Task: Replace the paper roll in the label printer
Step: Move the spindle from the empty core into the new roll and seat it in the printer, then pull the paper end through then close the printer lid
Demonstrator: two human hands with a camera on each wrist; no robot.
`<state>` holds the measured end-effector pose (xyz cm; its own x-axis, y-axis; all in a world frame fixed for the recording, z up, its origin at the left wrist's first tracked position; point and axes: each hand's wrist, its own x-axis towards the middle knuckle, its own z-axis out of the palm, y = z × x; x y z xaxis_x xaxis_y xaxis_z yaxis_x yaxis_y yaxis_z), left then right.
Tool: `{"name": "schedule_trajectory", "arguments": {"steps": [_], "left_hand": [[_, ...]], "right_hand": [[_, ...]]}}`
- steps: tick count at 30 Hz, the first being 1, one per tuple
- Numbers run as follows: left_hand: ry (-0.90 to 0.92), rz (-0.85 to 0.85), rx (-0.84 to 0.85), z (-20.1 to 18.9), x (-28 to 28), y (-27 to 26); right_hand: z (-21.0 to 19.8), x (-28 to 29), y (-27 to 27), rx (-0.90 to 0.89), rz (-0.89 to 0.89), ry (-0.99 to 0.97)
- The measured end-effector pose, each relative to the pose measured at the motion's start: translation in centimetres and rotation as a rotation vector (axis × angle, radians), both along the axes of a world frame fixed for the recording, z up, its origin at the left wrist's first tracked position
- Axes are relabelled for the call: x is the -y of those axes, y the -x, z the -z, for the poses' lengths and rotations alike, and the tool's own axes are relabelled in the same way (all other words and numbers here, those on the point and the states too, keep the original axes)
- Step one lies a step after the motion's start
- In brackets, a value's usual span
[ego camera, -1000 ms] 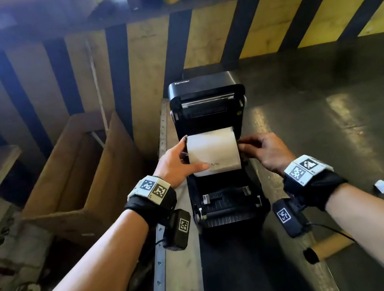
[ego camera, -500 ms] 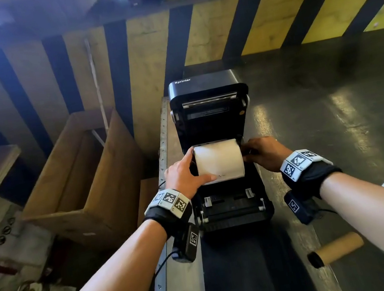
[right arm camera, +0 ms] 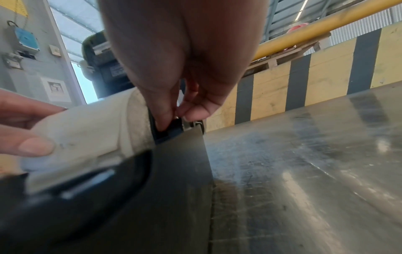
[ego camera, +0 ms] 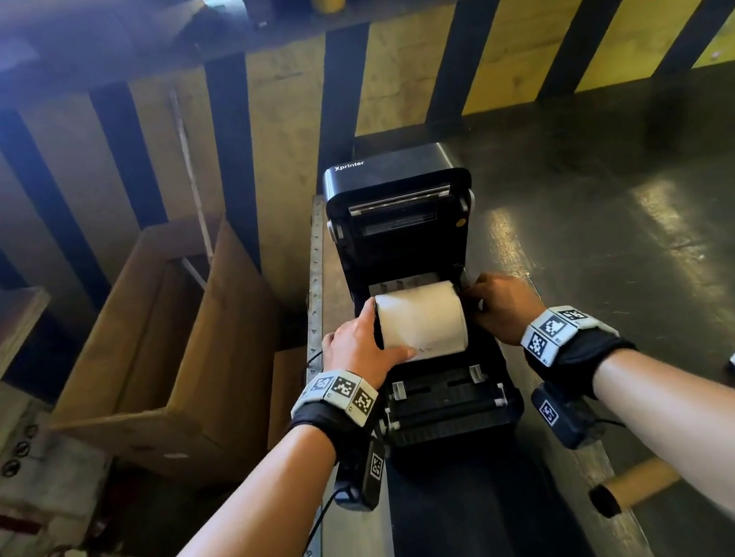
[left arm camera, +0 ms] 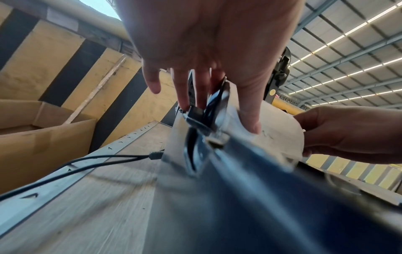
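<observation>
Head view showed the left hand (ego camera: 358, 352) gripping the roll (ego camera: 422, 322) at nine o'clock, right hand (ego camera: 501, 307) pinching a guide at three; light, crushable, best held by its ends.

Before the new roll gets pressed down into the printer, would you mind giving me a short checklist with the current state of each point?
1. Printer lid raised, bay open: ok.
2. Paper roll lined up across the bay, axis running side to side: ok.
3. Left hand holds the roll's left end, thumb across its front: ok.
4. Right hand at the roll's right end; its fingers pinch a dark holder part there: ok.
5. Roll seated on both holders: cannot tell, the ends are hidden by the hands.
6. Old cardboard core out of the printer, lying to its right: ok.
</observation>
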<state>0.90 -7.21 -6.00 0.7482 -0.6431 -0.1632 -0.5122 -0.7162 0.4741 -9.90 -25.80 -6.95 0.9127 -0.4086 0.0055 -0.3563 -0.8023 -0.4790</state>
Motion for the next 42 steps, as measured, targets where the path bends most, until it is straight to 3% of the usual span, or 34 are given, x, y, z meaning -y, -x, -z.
{"name": "schedule_trajectory", "arguments": {"steps": [6, 9, 16, 26, 42], "left_hand": [[-0.002, -0.016, 0.026, -0.1, -0.2, 0.3], [0.037, -0.070, 0.012, 0.0, -0.4, 0.4], [0.162, -0.228, -0.096, 0.6, -1.3, 1.0], [0.134, -0.195, -0.163, 1.5, -2.1, 1.5], [0.037, -0.092, -0.184, 2.3, -1.4, 0.9]], "right_hand": [[0.5, -0.9, 1.5, 0.107, 0.213, -0.233], [0.6, -1.7, 2.2, 0.080, 0.262, -0.334], [1.3, -2.8, 2.3, -0.102, 0.242, -0.323], [1.1, -2.9, 3.1, -0.072, 0.209, -0.336], [0.9, -3.3, 2.9, -0.181, 0.180, -0.282]]}}
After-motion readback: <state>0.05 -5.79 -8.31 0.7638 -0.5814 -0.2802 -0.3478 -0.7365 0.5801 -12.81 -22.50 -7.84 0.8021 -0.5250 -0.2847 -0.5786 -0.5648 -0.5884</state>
